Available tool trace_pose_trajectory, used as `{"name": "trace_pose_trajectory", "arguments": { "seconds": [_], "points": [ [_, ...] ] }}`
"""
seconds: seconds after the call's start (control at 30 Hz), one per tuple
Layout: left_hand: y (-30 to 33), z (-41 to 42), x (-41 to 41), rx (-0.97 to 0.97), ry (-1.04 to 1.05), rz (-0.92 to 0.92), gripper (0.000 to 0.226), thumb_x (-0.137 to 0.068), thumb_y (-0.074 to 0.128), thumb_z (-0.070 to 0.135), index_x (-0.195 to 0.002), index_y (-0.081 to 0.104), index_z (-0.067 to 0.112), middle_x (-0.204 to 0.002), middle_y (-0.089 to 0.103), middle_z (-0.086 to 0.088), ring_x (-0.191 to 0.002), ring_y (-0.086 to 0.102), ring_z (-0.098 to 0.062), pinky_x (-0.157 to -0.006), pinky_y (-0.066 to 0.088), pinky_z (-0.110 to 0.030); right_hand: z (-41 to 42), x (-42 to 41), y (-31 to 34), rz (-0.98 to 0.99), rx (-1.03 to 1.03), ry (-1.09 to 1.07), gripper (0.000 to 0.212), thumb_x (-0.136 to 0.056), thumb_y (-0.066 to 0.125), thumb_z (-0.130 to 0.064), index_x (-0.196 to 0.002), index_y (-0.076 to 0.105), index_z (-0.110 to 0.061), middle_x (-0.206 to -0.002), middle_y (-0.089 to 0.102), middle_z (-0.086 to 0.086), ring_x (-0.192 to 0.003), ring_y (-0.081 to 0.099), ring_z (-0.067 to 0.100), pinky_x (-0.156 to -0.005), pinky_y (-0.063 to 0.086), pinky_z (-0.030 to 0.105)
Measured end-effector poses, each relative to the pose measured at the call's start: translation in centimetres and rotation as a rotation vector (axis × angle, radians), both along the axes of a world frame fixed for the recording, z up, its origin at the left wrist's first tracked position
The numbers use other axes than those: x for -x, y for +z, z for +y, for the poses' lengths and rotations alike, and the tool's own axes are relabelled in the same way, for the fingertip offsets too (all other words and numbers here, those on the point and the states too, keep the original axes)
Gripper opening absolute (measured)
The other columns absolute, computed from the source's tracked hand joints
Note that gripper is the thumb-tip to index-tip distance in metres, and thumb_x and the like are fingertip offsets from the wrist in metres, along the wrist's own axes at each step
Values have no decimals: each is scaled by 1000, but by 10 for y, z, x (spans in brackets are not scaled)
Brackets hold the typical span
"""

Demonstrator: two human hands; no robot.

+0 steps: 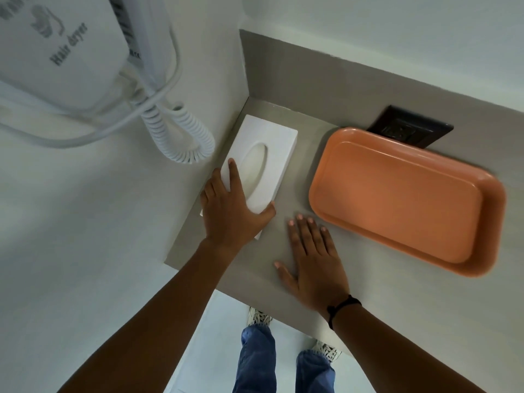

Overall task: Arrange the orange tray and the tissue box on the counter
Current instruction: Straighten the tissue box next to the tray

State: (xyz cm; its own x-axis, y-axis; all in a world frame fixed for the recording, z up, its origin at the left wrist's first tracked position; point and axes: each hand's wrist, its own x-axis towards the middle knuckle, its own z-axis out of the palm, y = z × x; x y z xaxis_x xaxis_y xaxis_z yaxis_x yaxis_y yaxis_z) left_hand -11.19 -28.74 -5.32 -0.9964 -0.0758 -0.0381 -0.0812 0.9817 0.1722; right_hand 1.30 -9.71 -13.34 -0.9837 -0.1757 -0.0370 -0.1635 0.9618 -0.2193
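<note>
The left hand (231, 209) is gripping the near end of the tissue box (262, 163). The right hand (313, 262) is lying flat and spread between the box and the orange tray (402, 199).

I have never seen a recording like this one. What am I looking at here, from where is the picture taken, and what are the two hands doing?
There is no machine here: a person works with two bare hands. The single picture comes from a wide-angle camera worn on the person's head, looking down, so you also see the jeans and shoes on the floor below.

The grey surface is the counter, set in a corner between white walls. On it lie the white tissue box, near the left wall, and the empty orange tray, further right. The tray partly covers a dark socket plate behind it. A wall hair dryer with a coiled cord hangs at upper left.

The left hand grips the near end of the tissue box. The right hand lies flat and open on the counter, close to the tray but not touching it.
</note>
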Motion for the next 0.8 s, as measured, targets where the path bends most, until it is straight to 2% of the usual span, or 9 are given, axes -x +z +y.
{"name": "trace_pose_trajectory", "arguments": {
  "seconds": [0.3,0.43,0.53,0.6,0.63,0.7,0.8],
  "points": [
    [-6,18,53,-40,-22,18,132,-73,61,91,-172,16,16,-164,41,-25,-149,45,-43,-122,39,-55,1,1,-5,-1,23,3,93,-107,35,-72,-179,12,-18,-188,20,8,-176,14,28,-143,12,48],
    [-8,19,58,-57,-35,22,131,-75,62,90,-172,16,16,-167,39,-25,-152,42,-44,-124,37,-55,1,1,1,0,44,1,91,-107,38,-70,-178,18,-16,-186,26,11,-175,20,30,-142,20,51],
    [-6,12,45,-138,-78,94,122,-82,58,90,-173,19,18,-174,31,-21,-161,32,-41,-130,29,-52,-3,6,19,-17,88,-4,85,-104,58,-57,-171,38,-8,-178,41,17,-168,37,37,-136,35,56],
    [-10,5,19,-274,-51,207,110,-92,57,82,-173,21,17,-176,28,-17,-165,27,-35,-133,24,-48,-6,14,32,-22,234,-32,68,-100,70,-33,-158,57,-1,-162,60,24,-151,59,43,-124,52,54],
    [-14,3,0,-361,-1,243,106,-96,56,77,-173,19,15,-178,26,-14,-166,25,-32,-135,23,-46,-9,22,42,-50,365,-77,59,-99,68,-21,-155,60,-1,-155,64,23,-143,66,42,-120,56,47],
    [-24,4,-42,-513,79,240,101,-102,52,70,-173,15,9,-180,20,-12,-169,19,-28,-136,21,-48,-20,47,68,-147,640,-194,60,-101,54,-7,-161,51,-4,-158,59,18,-145,62,32,-122,50,34],
    [-37,11,-76,-588,56,103,97,-105,48,64,-172,13,3,-182,14,-13,-170,14,-28,-135,22,-55,-36,97,95,-211,826,-312,68,-107,45,-5,-173,29,-8,-175,42,13,-162,43,25,-133,37,34]
  ]
}}
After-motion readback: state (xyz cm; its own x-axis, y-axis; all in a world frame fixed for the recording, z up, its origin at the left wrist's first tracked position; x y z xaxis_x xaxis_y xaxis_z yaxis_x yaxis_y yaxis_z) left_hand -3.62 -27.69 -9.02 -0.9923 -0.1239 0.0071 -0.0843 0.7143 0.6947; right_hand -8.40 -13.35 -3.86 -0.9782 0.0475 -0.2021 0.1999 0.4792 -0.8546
